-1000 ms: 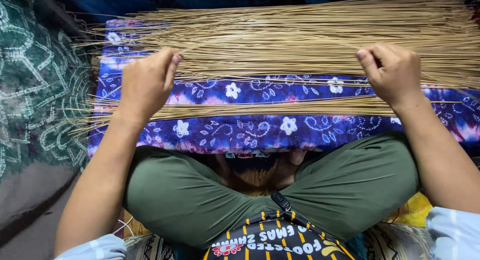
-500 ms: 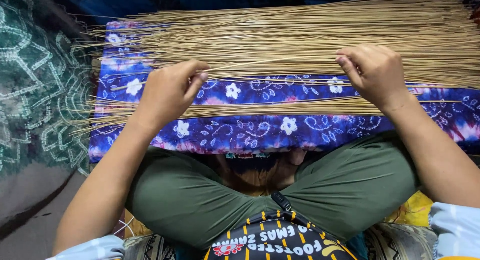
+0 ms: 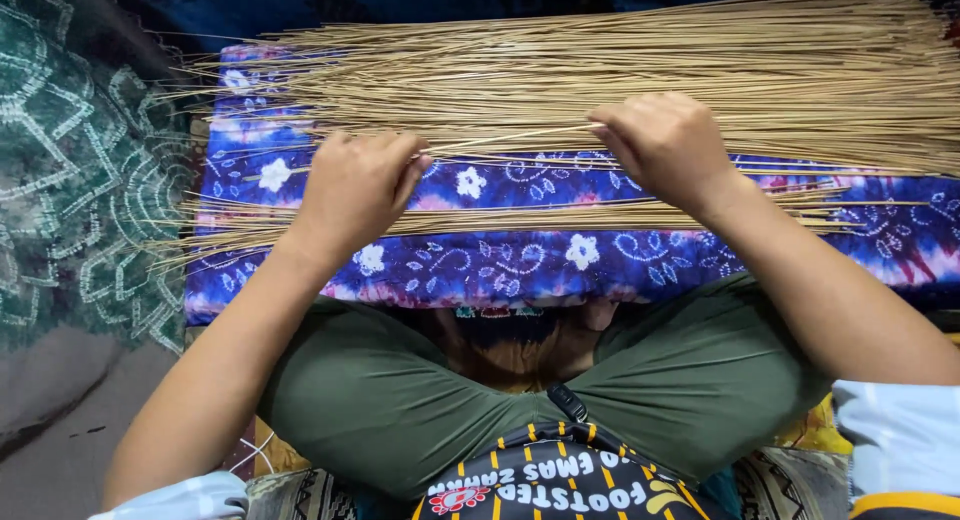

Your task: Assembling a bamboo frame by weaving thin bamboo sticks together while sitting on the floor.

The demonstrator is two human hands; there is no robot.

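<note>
sticks (image 3: 600,75) on cushion (image 3: 520,260), smaller bundle (image 3: 520,220) in front, patterned cloth (image 3: 70,190) left

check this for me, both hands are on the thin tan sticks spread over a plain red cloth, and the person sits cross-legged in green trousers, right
Not quite: the cloth is not plain red. The head view shows it blue and purple with white flowers. The rest holds: the left hand and right hand are both on the thin tan sticks, and the person sits cross-legged in green trousers.
</note>
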